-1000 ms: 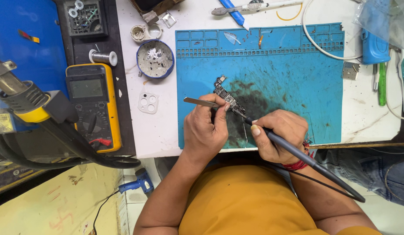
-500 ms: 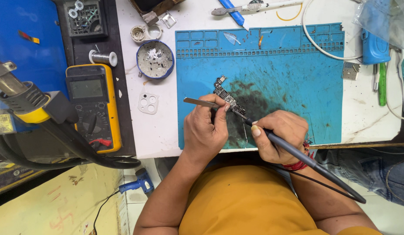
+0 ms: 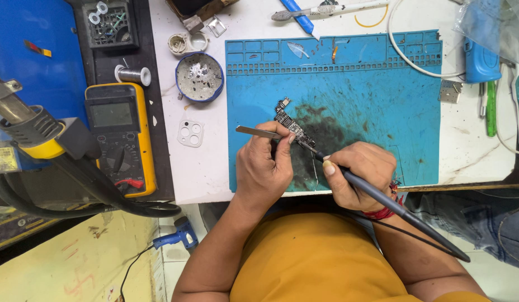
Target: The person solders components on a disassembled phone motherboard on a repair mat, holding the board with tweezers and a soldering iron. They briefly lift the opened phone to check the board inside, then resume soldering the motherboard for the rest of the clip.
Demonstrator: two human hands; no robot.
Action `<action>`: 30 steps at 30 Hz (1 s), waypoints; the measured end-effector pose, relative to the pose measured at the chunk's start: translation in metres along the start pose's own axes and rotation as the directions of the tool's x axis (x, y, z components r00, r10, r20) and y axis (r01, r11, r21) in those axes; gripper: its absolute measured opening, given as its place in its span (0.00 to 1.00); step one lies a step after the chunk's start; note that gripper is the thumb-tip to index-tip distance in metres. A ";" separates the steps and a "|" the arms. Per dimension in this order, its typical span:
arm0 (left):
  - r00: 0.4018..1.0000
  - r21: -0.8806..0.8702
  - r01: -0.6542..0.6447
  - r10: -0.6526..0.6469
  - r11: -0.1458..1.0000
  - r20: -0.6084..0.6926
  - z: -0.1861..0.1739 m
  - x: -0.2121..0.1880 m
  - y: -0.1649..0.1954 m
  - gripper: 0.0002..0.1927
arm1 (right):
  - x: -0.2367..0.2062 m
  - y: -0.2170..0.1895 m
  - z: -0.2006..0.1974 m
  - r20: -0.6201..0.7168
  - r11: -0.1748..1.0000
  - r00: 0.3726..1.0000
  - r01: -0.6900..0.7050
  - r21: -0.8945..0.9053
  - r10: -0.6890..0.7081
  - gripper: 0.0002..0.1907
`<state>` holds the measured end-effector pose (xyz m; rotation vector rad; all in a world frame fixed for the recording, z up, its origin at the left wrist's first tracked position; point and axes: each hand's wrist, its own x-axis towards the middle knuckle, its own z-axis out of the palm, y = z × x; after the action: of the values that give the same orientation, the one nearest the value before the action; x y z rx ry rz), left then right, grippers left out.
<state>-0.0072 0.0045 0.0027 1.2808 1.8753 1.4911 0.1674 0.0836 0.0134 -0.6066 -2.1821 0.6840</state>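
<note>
Left hand (image 3: 263, 168) gripping tweezers (image 3: 258, 132), steadying circuit board (image 3: 291, 125) on blue mat (image 3: 382, 112); right hand (image 3: 360, 173) clasping soldering iron (image 3: 394, 207), tip touching board.

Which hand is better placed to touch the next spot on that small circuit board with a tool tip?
Right. The right hand holds the soldering iron with its tip already at the circuit board. The left hand grips tweezers, which appear to steady the board.

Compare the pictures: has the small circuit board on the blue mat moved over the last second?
No. The circuit board lies at the same spot on the blue mat, with the same gap to the round dish.
</note>
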 end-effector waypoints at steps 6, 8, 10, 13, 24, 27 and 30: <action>1.000 0.024 -0.005 0.005 1.000 0.002 -0.001 0.000 0.000 0.08 | -0.001 0.000 0.000 -0.026 1.000 1.000 -0.013 0.028 0.014 0.03; 1.000 0.007 -0.002 0.002 1.000 -0.010 0.000 0.000 0.000 0.07 | 0.000 0.000 0.001 -0.011 1.000 1.000 -0.006 0.005 0.006 0.03; 1.000 0.000 0.004 -0.004 1.000 -0.011 0.000 -0.001 0.001 0.07 | 0.000 -0.001 0.001 -0.005 1.000 1.000 -0.009 0.004 0.009 0.03; 1.000 0.012 -0.002 0.003 1.000 -0.010 0.000 -0.001 -0.001 0.08 | 0.001 0.000 0.001 -0.013 1.000 1.000 -0.008 0.025 0.009 0.03; 1.000 0.025 -0.010 0.010 1.000 -0.006 0.000 0.000 0.000 0.08 | -0.005 0.001 -0.001 -0.018 0.999 0.999 -0.038 -0.001 0.038 0.04; 0.999 -0.049 0.030 -0.031 0.998 -0.015 -0.001 -0.002 0.001 0.07 | -0.004 0.000 -0.003 -0.058 0.996 0.995 -0.085 -0.011 0.084 0.07; 0.984 -0.095 0.170 -0.174 0.981 -0.040 0.000 -0.004 0.001 0.06 | 0.002 -0.002 0.001 0.001 0.996 0.998 -0.062 -0.060 0.062 0.10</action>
<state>-0.0045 0.0011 0.0031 1.0226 1.8732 1.5093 0.1648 0.0834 0.0154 -0.7075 -2.2013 0.6538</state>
